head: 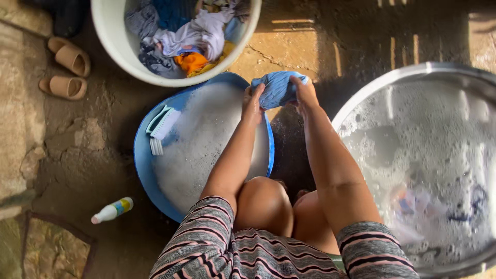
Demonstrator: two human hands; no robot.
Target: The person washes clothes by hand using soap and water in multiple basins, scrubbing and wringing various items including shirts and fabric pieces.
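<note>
Gripping blue cloth [278,89] w/ both hands, long axis running left-right, bunched.

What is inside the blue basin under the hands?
White foam fills the blue basin, and a scrub brush rests at its edge. Whatever lies beneath the foam is covered and cannot be seen.

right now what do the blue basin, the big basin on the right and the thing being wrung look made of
Blue basin: likely plastic, smooth uniform colour with a soft sheen. Big basin: probably metal, grey rim with a bright reflective glint. Blue garment gripped by the left hand and right hand: wet cloth, bunched and creased.
</note>
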